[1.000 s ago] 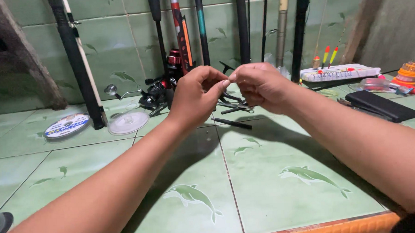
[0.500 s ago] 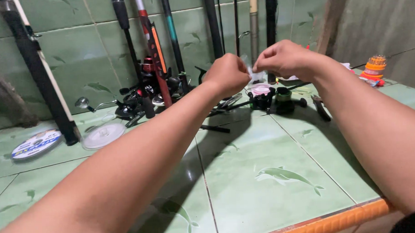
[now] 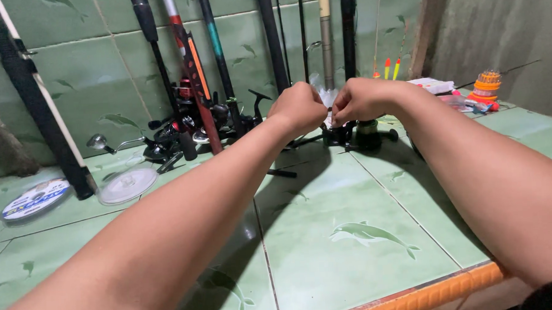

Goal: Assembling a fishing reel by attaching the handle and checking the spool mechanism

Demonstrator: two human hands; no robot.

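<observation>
Green glazed tiles [image 3: 352, 244] with pale dolphin motifs cover the counter and back wall; an orange tile trim [image 3: 428, 296] edges the front.

Hands: left hand [image 3: 299, 108] and right hand [image 3: 360, 100] are raised close together above the counter, both curled tight into near-fists, thumb and forefinger tips pinched. Between and just behind them shows a small piece of clear, crinkled plastic [image 3: 328, 97], apparently a little packet. Both hands seem to grip it, but whether a line runs between the fingers is too fine to tell.

Judgement on technique: a thin, slick film like this calls for a pinch at the very fingertips, hands kept close, and an even, opposed pull so that it does not slip or tear crookedly.

Surroundings: directly below the hands stands a black spinning reel [image 3: 352, 134], matte and rounded. More reels [image 3: 177, 131], dark with red accents, cluster left at the wall. Fishing rods [image 3: 327, 37] lean upright, smooth and cylindrical. Two flat line spools lie left: one clear [image 3: 127, 183], one with a blue label [image 3: 36, 199]. Far right: an orange ribbed spool stack [image 3: 486, 85] and slim red-and-yellow floats [image 3: 392, 68].
</observation>
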